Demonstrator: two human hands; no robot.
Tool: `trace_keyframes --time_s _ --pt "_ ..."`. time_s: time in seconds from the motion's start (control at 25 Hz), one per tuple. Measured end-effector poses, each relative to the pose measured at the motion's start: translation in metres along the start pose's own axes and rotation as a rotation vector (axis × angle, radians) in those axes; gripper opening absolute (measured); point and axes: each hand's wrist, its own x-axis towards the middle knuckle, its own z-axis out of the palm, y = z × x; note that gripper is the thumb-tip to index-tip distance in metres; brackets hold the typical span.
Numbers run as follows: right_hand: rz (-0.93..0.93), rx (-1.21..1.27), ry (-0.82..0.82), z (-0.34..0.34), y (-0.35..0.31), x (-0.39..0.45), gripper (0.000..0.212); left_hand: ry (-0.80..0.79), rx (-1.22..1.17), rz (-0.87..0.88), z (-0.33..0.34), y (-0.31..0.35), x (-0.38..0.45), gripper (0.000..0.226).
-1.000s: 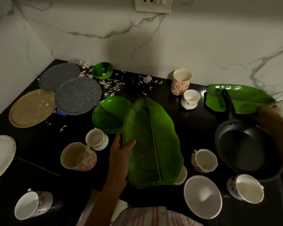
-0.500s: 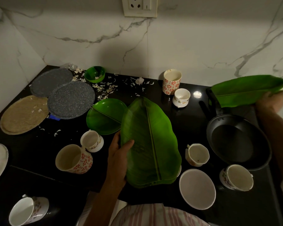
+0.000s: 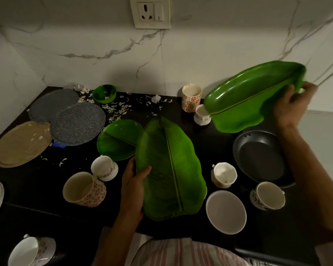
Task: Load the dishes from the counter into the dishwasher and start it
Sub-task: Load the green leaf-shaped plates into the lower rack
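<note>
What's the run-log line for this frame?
left hand: grips leaf plate | right hand: holds second leaf plate above pan

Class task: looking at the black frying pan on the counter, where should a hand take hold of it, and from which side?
Likely by the rim of the frying pan, from its near right side; its handle is hidden behind the lifted leaf tray.

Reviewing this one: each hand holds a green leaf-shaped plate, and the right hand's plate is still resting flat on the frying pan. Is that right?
Not quite. The head view shows the right hand holding its leaf-shaped plate lifted and tilted in the air, above the frying pan, not resting on it. The rest stands: the left hand grips the other leaf-shaped plate by its edge.
</note>
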Motion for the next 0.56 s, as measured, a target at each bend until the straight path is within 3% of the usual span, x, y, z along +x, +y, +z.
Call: trace_keyframes --time_s 0.16,0.32,0.56 --pt "0.149 0.169 -0.348 0.019 -0.032 -0.034 0.007 0.013 -0.006 0.010 -0.009 -0.002 -0.004 0.043" --pt "0.174 0.249 -0.663 0.036 -0.059 -0.073 0.005 0.021 -0.033 0.026 -0.013 -0.002 -0.013 0.040" --pt "0.094 0.234 -0.854 0.045 -0.080 -0.101 0.007 0.030 -0.014 0.059 -0.012 0.000 -0.021 0.039"
